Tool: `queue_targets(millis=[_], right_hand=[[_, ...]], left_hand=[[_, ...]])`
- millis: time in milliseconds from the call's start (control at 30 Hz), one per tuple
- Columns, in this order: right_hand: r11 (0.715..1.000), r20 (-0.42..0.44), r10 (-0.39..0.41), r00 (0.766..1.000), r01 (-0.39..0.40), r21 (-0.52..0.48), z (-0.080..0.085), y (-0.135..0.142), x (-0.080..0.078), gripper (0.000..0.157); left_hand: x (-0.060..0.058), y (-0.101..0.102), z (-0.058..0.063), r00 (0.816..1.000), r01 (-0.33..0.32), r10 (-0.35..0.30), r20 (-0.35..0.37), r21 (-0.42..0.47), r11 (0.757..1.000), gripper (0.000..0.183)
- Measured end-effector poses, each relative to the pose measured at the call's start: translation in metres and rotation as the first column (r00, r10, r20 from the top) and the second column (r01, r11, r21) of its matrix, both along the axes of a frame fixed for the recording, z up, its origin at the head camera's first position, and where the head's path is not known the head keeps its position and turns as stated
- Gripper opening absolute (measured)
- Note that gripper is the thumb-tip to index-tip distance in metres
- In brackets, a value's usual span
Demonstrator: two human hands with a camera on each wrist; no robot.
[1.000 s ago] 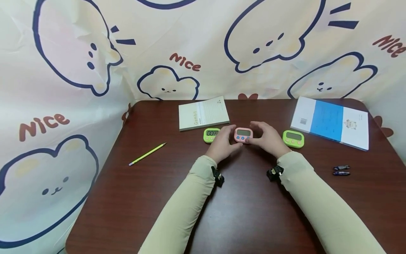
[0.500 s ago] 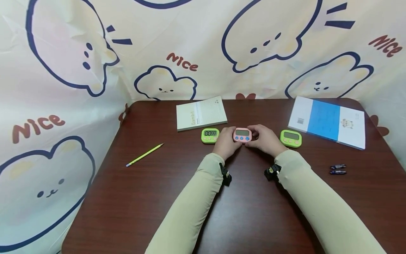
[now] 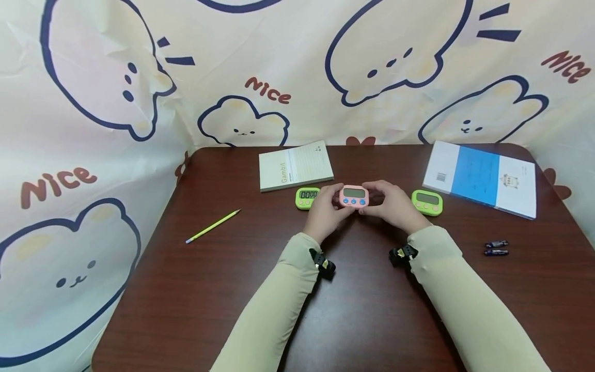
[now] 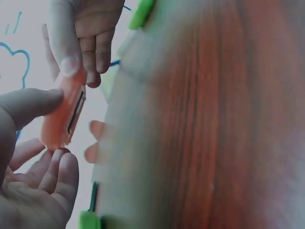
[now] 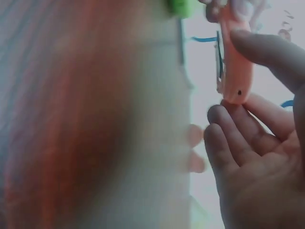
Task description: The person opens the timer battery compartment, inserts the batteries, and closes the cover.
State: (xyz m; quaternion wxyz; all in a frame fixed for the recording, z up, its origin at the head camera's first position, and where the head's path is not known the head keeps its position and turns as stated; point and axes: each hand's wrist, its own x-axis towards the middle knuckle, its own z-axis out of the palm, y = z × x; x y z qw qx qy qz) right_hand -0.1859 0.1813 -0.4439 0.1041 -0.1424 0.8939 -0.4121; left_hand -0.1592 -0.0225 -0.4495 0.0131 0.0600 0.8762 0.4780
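Observation:
Both hands hold a pink digital timer (image 3: 354, 197) between them, its screen and blue buttons facing up in the head view. My left hand (image 3: 324, 211) pinches its left end with thumb and fingers. At the other end, my right hand (image 3: 393, 206) grips it the same way, thumb along the near edge. In the left wrist view the timer (image 4: 59, 117) looks orange and is seen edge-on, apart from the table. The right wrist view shows the timer (image 5: 238, 67) with a thumb on its face and fingertips at its end. Its screen reading cannot be made out.
A green timer (image 3: 307, 198) showing zeros lies left of the hands, another green timer (image 3: 426, 203) right of them. Behind are a pale notebook (image 3: 296, 166) and a blue-and-white book (image 3: 481, 179). A yellow pencil (image 3: 213, 226) lies left; two small dark batteries (image 3: 496, 248) lie right.
A second ago the left hand was beside the pink timer; it has closed in and now grips its left end. The right hand has kept its hold, and the timer appears slightly raised.

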Motion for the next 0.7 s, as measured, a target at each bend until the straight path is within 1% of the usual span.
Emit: queue_targets(millis=[100, 167, 233, 333, 467, 600, 700], right_hand=[[0.999, -0.015, 0.021, 1.0, -0.022, -0.023, 0.01, 0.0, 0.009, 0.07], [0.999, -0.021, 0.032, 0.999, -0.033, -0.042, 0.017, -0.001, 0.018, 0.07], [0.997, -0.027, 0.028, 0.999, -0.03, -0.074, 0.024, -0.003, 0.028, 0.069], [0.992, -0.044, 0.008, 0.999, -0.013, -0.125, 0.036, -0.005, 0.043, 0.068], [0.979, -0.065, -0.017, 0.998, 0.003, -0.206, 0.055, -0.007, 0.062, 0.066], [0.975, -0.114, -0.029, 0.993, 0.003, -0.224, 0.076, -0.009, 0.079, 0.064], [0.973, -0.154, -0.035, 0.987, -0.002, -0.23, 0.089, -0.009, 0.09, 0.063]], left_hand=[[0.011, -0.01, 0.002, 1.0, 0.005, -0.003, -0.016, 0.126, 0.992, 0.063], [0.02, -0.017, 0.006, 0.999, 0.028, -0.022, -0.037, 0.179, 0.983, 0.062], [0.028, -0.024, 0.011, 0.997, 0.059, -0.046, -0.064, 0.212, 0.975, 0.062], [0.039, -0.031, 0.022, 0.989, 0.106, -0.079, -0.123, 0.229, 0.968, 0.062], [0.052, -0.037, 0.041, 0.971, 0.155, -0.102, -0.216, 0.244, 0.957, 0.063], [0.066, -0.044, 0.062, 0.951, 0.192, -0.119, -0.286, 0.243, 0.951, 0.062], [0.075, -0.049, 0.074, 0.932, 0.221, -0.141, -0.334, 0.214, 0.952, 0.061]])
